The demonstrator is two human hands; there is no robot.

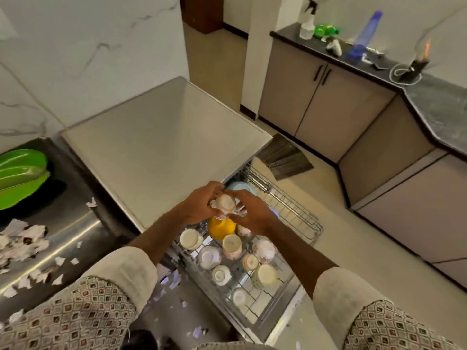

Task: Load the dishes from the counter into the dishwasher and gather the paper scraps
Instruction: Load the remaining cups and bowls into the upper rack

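Both hands are up over the pulled-out dishwasher rack [298, 210], holding one small cup [225, 203] between them, bottom facing up. The left hand [199, 205] has its fingers curled round the cup's left side, and the right hand [252, 213] is wrapped round the other side, so it's pinched from both sides. There's something shiny just under the cup, maybe glass or foil, honestly too blurry to call.

Right below the hands sits a yellow cup [222, 227], and the rack's near half is full of upside-down cups [209, 256] standing close together. A pale blue plate [240, 188] is tucked in at the rack's far end, just beyond the fingers.

The paper scraps [22, 238] are off to the left, piled and scattered on the steel counter [75, 223], next to a green plastic thing [22, 170]. A few more bits [174, 281] lie on the floor between the counter and the rack.
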